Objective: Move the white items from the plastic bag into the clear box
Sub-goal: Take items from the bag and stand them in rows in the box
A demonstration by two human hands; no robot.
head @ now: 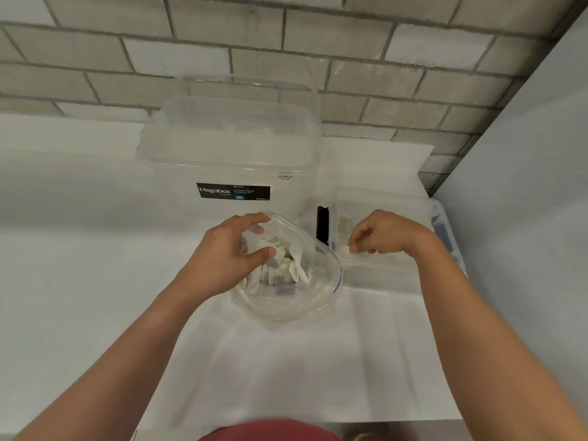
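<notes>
Fingers [251, 219] of the left hand [222, 256] curl round the rim of the clear plastic zip bag [286, 300], which holds white pieces [276, 261]. The right hand [386, 233] bunches its fingers over the near rim of the low clear plastic box [381, 275] just beside the bag; whether they hold anything is unclear. White counter [286, 370] spreads in front.

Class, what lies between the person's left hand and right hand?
In the head view: the open plastic bag holding white items, gripped by the left hand, then a black clip at the clear box end, beside the right hand.
</notes>
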